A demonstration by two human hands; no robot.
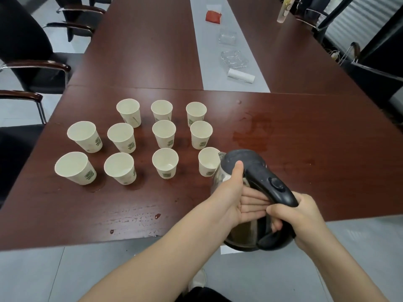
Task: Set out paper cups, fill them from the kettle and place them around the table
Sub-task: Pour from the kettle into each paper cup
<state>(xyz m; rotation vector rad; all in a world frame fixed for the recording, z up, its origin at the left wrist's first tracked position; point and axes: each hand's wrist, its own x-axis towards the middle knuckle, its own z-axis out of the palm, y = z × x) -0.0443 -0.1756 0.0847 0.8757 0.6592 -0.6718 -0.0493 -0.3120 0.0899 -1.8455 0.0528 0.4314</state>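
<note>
The desk (305, 149) is a dark reddish-brown with a fine wood grain, darker still where a wet patch (255, 131) lies; a pale grey strip (209, 62) runs down its far middle. The paper cups (164, 134) are cream-white, each printed with a small green swirl. The kettle (250, 164) has a matt black lid and handle over a shiny steel body. On the strip lie a red packet (213, 16) and a white roll (241, 76). The chairs (26, 51) are black with dark brown armrests, and the floor (54, 275) is light grey.
</note>
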